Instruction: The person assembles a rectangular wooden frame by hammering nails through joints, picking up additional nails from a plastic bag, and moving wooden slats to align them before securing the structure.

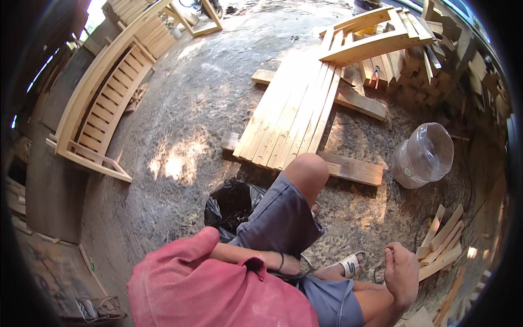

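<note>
Eyes on the pile of short wooden slats [442, 240] down at four o'clock, lying loose and crisscrossed on the sawdust-strewn ground [185, 92]. They look like light, stiff offcuts of pale raw timber, dry rather than slippery. The edges are probably splintery, so pinching one across its flat faces near the middle looks the safest hold, one stick at a time. Just beside the pile, toward five o'clock, sits the right hand [402, 272]. Its back is to us and the fingers are curled under, close to the slats but not touching them, and I can't tell whether anything is tucked in that curl. The left hand [289, 266] lies across the lap at six o'clock, resting against the grey shorts [280, 218]. It is half hidden there, so its grip can't be read either. Between the two hands a white sandal [351, 265] shows on the ground. Moving outward, a black plastic bag [231, 204] slumps at seven o'clock. A big slatted wooden panel [291, 117] lies flat on cross planks at twelve, and a clear plastic jar [425, 155] is tipped on its side at three. A curved slatted bench frame [103, 109] runs along the nine-to-ten o'clock edge.
</note>
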Action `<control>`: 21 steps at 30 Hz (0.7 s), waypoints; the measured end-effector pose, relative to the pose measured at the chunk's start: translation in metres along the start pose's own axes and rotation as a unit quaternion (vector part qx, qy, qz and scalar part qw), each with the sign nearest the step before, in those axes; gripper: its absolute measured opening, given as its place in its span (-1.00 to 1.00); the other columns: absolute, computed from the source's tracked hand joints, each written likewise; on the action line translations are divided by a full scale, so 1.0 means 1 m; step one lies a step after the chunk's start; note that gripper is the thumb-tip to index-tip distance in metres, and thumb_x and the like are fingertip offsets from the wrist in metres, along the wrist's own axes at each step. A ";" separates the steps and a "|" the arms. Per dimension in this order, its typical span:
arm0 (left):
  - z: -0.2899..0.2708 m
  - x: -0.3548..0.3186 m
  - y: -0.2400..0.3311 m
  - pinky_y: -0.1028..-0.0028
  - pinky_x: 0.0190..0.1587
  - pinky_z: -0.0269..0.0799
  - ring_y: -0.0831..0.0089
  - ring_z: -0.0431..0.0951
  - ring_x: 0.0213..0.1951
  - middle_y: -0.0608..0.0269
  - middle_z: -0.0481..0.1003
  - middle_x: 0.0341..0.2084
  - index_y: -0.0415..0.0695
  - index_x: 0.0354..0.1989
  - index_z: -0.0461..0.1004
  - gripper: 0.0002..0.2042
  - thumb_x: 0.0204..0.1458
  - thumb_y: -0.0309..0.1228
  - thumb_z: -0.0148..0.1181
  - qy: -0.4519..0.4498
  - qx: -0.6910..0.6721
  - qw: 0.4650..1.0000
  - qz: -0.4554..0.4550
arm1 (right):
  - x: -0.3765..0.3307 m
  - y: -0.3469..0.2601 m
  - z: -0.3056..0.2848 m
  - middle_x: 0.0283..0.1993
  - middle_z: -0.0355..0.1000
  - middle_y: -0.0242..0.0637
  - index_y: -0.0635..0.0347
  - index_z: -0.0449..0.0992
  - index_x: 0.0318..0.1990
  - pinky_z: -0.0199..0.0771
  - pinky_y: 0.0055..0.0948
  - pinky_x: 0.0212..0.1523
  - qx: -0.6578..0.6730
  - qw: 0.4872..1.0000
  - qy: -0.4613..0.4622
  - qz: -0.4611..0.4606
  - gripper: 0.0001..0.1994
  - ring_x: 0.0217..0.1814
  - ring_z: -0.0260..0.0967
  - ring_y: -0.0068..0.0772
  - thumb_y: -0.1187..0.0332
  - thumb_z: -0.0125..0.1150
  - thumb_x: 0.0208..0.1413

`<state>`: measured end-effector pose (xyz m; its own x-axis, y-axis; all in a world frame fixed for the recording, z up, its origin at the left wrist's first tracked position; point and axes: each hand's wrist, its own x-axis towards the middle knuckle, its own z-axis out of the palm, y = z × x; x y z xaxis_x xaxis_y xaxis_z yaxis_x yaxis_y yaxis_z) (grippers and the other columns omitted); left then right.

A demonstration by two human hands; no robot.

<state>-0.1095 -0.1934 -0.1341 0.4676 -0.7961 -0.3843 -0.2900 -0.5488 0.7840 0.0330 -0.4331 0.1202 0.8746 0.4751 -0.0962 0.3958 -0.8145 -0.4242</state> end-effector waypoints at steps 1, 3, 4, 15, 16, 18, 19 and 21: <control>0.001 -0.001 -0.003 0.04 -0.20 0.44 -0.11 0.57 -0.23 -0.18 0.56 -0.30 -0.27 -0.22 0.44 -0.78 0.09 -0.36 0.04 0.020 -0.033 0.999 0.037 | -0.001 0.005 0.003 -0.44 0.44 0.04 0.29 0.48 -0.29 0.34 -0.06 -0.34 -0.004 1.000 -0.015 0.007 -0.86 -0.35 0.43 0.15 0.40 0.06 0.23; 0.004 -0.004 -0.006 0.04 -0.25 0.45 -0.12 0.57 -0.26 -0.17 0.55 -0.35 -0.27 -0.24 0.43 -0.79 0.07 -0.37 0.05 0.050 -0.074 0.992 0.093 | -0.001 0.007 0.000 -0.40 0.47 0.04 0.27 0.48 -0.27 0.35 -0.01 -0.31 -0.009 0.999 -0.039 0.032 -0.87 -0.28 0.45 0.16 0.40 0.06 0.22; 0.009 -0.001 -0.001 0.05 -0.29 0.47 -0.07 0.59 -0.29 -0.14 0.56 -0.39 -0.26 -0.25 0.45 -0.79 0.07 -0.37 0.04 0.041 -0.001 0.997 0.059 | -0.002 0.008 0.001 -0.41 0.47 0.04 0.27 0.47 -0.28 0.34 -0.03 -0.31 -0.002 0.999 -0.027 0.028 -0.87 -0.29 0.44 0.16 0.39 0.06 0.23; 0.024 -0.001 0.023 0.13 -0.33 0.53 0.07 0.61 -0.30 0.00 0.56 -0.41 -0.22 -0.32 0.50 -0.78 0.08 -0.31 0.04 0.062 0.130 0.989 0.034 | -0.026 0.035 0.006 -0.50 0.44 0.00 0.31 0.48 -0.26 0.36 -0.15 -0.37 0.002 0.996 -0.023 0.086 -0.83 -0.43 0.44 0.04 0.38 0.04 0.27; 0.020 -0.005 0.021 0.14 -0.31 0.53 0.07 0.61 -0.30 0.00 0.55 -0.40 -0.24 -0.32 0.48 -0.77 0.08 -0.30 0.05 0.059 0.143 0.987 0.050 | -0.025 0.038 0.008 -0.54 0.42 -0.01 0.34 0.47 -0.26 0.36 -0.20 -0.40 0.000 0.997 -0.015 0.078 -0.82 -0.48 0.44 -0.02 0.39 0.03 0.28; -0.028 -0.025 0.045 0.18 -0.25 0.50 0.05 0.59 -0.29 -0.01 0.52 -0.40 -0.28 -0.34 0.41 -0.76 0.05 -0.30 0.14 0.032 0.127 0.985 0.111 | -0.030 0.041 0.002 -0.54 0.41 -0.03 0.33 0.47 -0.25 0.35 -0.21 -0.40 0.024 0.995 -0.010 0.098 -0.83 -0.48 0.44 -0.04 0.39 0.02 0.28; -0.054 -0.038 0.056 0.19 -0.25 0.49 0.06 0.59 -0.27 0.00 0.53 -0.35 -0.26 -0.28 0.43 -0.80 0.07 -0.35 0.14 0.024 0.021 0.989 0.143 | -0.029 0.041 0.000 -0.53 0.41 -0.04 0.32 0.46 -0.25 0.35 -0.22 -0.40 0.037 0.994 -0.008 0.102 -0.83 -0.48 0.44 -0.05 0.39 0.02 0.28; -0.113 -0.070 0.092 0.23 -0.25 0.45 0.12 0.58 -0.29 0.05 0.54 -0.34 -0.27 -0.22 0.44 -0.83 0.14 -0.40 0.16 0.047 -0.190 0.952 0.236 | -0.028 0.044 -0.003 -0.49 0.44 -0.04 0.27 0.48 -0.24 0.36 -0.16 -0.36 0.042 0.989 -0.014 0.138 -0.84 -0.41 0.44 0.04 0.37 0.04 0.27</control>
<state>-0.0740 -0.1595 0.0197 0.4383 -0.8947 0.0858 -0.1719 0.0102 0.9851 0.0268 -0.4827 0.1067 0.9375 0.2480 -0.2439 0.1166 -0.8846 -0.4515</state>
